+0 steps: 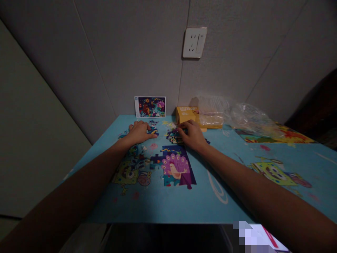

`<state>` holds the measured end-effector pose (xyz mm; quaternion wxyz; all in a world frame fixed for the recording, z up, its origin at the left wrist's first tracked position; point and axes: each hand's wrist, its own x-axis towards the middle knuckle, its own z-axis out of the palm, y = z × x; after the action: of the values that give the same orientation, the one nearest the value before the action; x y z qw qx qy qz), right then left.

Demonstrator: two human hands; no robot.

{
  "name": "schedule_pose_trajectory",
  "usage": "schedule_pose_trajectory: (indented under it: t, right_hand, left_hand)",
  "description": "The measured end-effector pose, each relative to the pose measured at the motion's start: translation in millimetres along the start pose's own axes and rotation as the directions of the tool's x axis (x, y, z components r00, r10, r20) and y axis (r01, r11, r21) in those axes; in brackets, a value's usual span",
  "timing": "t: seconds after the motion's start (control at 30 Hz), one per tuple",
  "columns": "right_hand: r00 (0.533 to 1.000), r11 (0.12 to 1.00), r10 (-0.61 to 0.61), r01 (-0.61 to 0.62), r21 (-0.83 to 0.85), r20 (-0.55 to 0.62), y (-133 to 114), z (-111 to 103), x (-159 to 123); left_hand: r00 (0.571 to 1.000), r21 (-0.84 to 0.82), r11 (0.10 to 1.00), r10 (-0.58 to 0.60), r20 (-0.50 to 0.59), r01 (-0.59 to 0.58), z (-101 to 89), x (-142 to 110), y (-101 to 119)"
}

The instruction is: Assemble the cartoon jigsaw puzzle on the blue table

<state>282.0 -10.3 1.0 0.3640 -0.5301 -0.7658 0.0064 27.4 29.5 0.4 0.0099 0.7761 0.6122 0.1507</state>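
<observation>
On the blue cartoon-printed table (pixel 205 200) lies a partly joined jigsaw section (pixel 176 168) showing a pink peacock. My left hand (pixel 139 132) rests palm down at the far side, fingers curled over a small cluster of loose puzzle pieces (pixel 152 130). My right hand (pixel 192 134) lies beside it, fingertips pressed on another clump of dark pieces (pixel 174 136). A reference picture card (pixel 150 106) leans against the wall behind both hands.
A yellow box (pixel 186 115) stands at the back by the wall, with crumpled clear plastic bags (pixel 237 116) to its right. A wall socket (pixel 194 42) hangs above. The table's near edge runs across the bottom; a white object (pixel 265 237) sits below it.
</observation>
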Motion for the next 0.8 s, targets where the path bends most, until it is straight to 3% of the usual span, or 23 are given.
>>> schedule_pose_trajectory:
  t: [0.13,0.2,0.27,0.33,0.4,0.5,0.57,0.63,0.73,0.8]
  right_hand:
    - [1.0,0.999,-0.03,0.03,0.013,0.007,-0.4,0.6,0.0]
    - [0.999,0.999,-0.043,0.042,0.026,0.004,0.0,1.0,0.3]
    - [0.999,0.998,-0.051,0.051,0.035,0.003,0.3,0.8,0.5]
    - [0.998,0.997,-0.066,0.066,0.046,0.006,-0.3,-0.5,0.2]
    - [0.991,0.988,-0.133,0.131,0.087,0.023,-2.8,-3.1,-1.2]
    - [0.927,0.92,-0.363,0.34,0.195,0.095,-10.5,-7.2,-4.4]
    - [0.855,0.859,-0.493,0.451,0.242,0.159,-16.5,-8.9,-6.3]
    - [0.824,0.841,-0.531,0.484,0.24,0.197,-21.1,-9.5,-6.9]
    - [0.875,0.89,-0.449,0.419,0.179,0.184,-21.4,-9.1,-5.6]
    - [0.914,0.929,-0.365,0.344,0.14,0.175,-17.1,-8.2,-4.1]
  left_hand:
    - [0.982,-0.235,0.971,-0.004,-0.189,-0.041,-6.1,0.3,3.8]
    - [0.927,-0.398,0.914,-0.083,-0.365,-0.075,-11.4,1.6,3.6]
    - [0.837,-0.517,0.849,-0.201,-0.508,-0.11,-15.7,3.2,1.4]
    - [0.789,-0.604,0.787,-0.289,-0.543,-0.127,-17.4,4.0,-0.4]
    - [0.827,-0.681,0.72,-0.298,-0.477,-0.133,-16.5,2.4,1.5]
    - [0.935,-0.726,0.657,-0.093,-0.343,-0.201,-13.5,-4.6,14.6]
    - [0.954,-0.715,0.644,0.081,-0.289,-0.272,-13.8,-10.4,26.2]
    - [0.95,-0.694,0.65,0.178,-0.257,-0.31,-16.9,-13.8,33.6]
    - [0.946,-0.647,0.693,0.176,-0.273,-0.317,-23.2,-11.2,26.3]
    - [0.941,-0.541,0.798,0.091,-0.327,-0.265,-24.8,-5.2,8.4]
